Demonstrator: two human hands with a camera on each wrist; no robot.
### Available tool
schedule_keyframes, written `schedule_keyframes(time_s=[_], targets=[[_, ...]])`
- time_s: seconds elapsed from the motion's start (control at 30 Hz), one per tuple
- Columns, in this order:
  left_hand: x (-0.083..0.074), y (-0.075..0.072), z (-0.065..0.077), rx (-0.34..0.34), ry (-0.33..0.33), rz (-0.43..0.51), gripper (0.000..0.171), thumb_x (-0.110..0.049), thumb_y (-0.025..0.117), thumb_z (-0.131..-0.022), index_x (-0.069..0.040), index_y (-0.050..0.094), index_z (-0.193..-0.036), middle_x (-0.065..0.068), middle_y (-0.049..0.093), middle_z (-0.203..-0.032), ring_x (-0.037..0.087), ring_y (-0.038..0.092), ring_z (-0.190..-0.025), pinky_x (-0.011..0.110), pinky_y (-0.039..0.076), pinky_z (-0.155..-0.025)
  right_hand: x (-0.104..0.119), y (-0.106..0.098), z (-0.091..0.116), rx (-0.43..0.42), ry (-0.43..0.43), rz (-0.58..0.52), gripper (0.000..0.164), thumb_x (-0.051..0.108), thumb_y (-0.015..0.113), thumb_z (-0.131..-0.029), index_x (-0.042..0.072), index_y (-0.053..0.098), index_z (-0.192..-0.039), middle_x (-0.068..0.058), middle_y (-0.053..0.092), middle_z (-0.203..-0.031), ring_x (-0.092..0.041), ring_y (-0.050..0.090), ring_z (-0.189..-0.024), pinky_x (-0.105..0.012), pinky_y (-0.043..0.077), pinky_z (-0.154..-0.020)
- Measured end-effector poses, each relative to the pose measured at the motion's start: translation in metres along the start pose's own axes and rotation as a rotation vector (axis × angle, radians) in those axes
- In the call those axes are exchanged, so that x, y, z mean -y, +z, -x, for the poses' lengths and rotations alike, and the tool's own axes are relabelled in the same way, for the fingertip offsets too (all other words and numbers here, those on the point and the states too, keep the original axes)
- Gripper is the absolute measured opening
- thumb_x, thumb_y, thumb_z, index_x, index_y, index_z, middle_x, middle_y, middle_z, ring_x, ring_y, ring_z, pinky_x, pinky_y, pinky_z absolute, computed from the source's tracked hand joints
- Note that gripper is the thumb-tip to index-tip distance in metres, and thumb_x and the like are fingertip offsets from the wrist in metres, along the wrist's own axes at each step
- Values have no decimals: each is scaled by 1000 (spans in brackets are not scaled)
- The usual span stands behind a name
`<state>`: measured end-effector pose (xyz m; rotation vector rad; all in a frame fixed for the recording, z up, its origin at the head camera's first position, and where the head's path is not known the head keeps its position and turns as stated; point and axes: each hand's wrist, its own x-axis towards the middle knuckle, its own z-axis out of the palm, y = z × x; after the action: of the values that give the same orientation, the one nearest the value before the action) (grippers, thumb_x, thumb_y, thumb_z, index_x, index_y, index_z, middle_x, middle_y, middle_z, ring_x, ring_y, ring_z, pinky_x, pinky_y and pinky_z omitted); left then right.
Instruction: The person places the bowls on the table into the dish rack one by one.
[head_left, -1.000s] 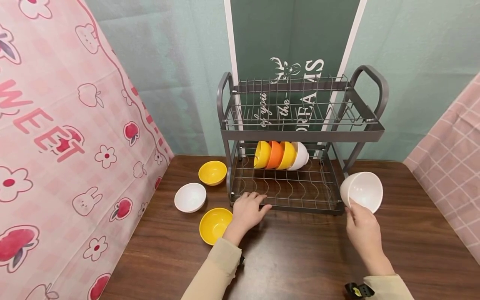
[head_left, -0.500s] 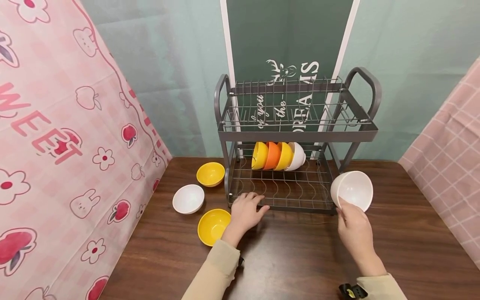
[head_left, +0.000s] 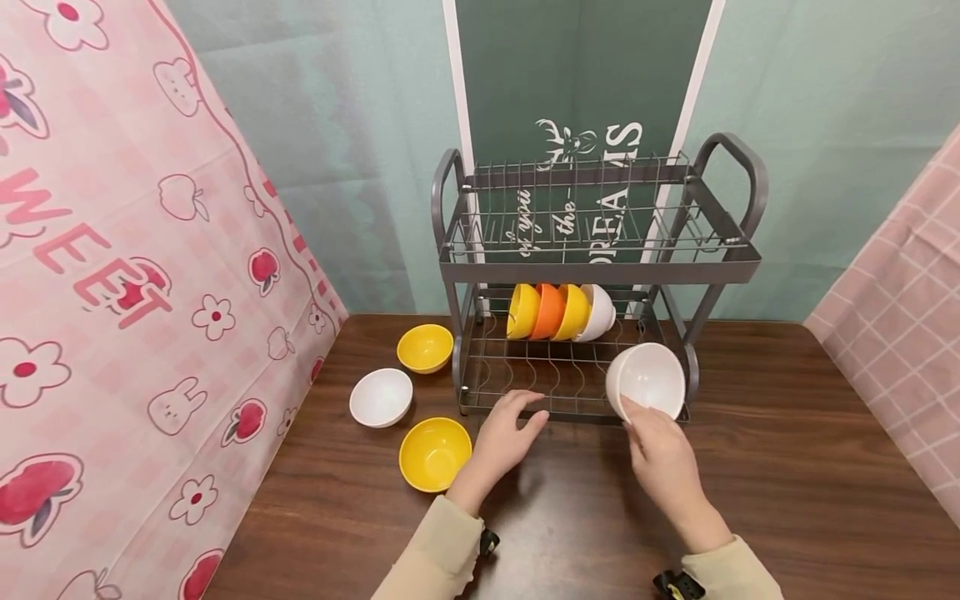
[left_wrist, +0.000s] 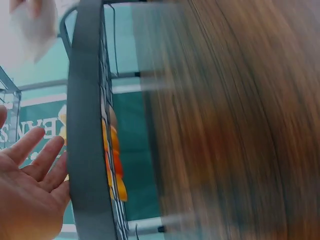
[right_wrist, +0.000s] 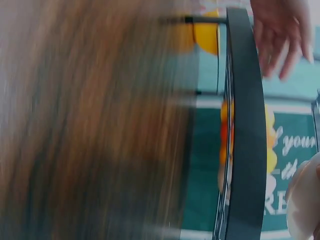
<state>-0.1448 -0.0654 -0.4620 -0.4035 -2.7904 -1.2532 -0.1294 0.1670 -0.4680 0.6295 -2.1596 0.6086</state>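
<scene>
My right hand (head_left: 663, 458) grips a white bowl (head_left: 651, 382) by its near left side. The bowl is tilted with its mouth toward me, over the front right of the rack's lower tier; its edge also shows in the right wrist view (right_wrist: 303, 200). My left hand (head_left: 504, 440) is held with fingers spread at the front edge of the dish rack (head_left: 600, 272) and holds nothing. In the left wrist view that hand (left_wrist: 35, 185) is beside the grey front bar. On the lower tier, a yellow bowl (head_left: 522, 312), an orange bowl (head_left: 550, 312), another yellow bowl and a white bowl stand nested on edge.
Left of the rack on the wooden table (head_left: 570, 517) sit a small yellow bowl (head_left: 425, 348), a white bowl (head_left: 381, 398) and a larger yellow bowl (head_left: 436, 455). A pink printed cloth (head_left: 150, 333) hangs at the left, and a green curtain (head_left: 360, 167) stands behind the rack.
My right hand has carried the white bowl leftward from beside the rack to over its lower right front. My left hand has drawn back slightly from the rack's front edge.
</scene>
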Motion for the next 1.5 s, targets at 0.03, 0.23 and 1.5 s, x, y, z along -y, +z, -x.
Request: schedule_keyframes(time_s=[0.03, 0.23, 1.5], targets=[[-2, 1, 1, 2, 7, 37, 40, -41, 48, -94, -19, 56, -126, -1, 54, -130, 19, 49, -123, 41, 41, -100, 3, 3, 0, 6, -15, -2, 47, 27, 30, -101, -6, 64, -99, -17, 69, -100, -33, 64, -88, -42, 42, -87], [-15, 5, 4, 16, 25, 309, 46, -34, 58, -90, -13, 50, -131, 5, 52, -132, 23, 48, -125, 41, 39, -104, 24, 17, 0, 45, -79, -37, 49, 28, 25, -102, -1, 65, -104, -12, 70, -102, -27, 65, -91, -41, 44, -85], [-20, 13, 9, -167, -279, 1400, 30, -11, 48, -89, 1, 48, -118, 2, 57, -102, 8, 61, -86, 20, 53, -77, 52, 27, 2, -7, 292, -392, 76, 43, 59, -86, 0, 30, -142, -17, 18, -153, -17, 15, -143, -17, 10, -112]])
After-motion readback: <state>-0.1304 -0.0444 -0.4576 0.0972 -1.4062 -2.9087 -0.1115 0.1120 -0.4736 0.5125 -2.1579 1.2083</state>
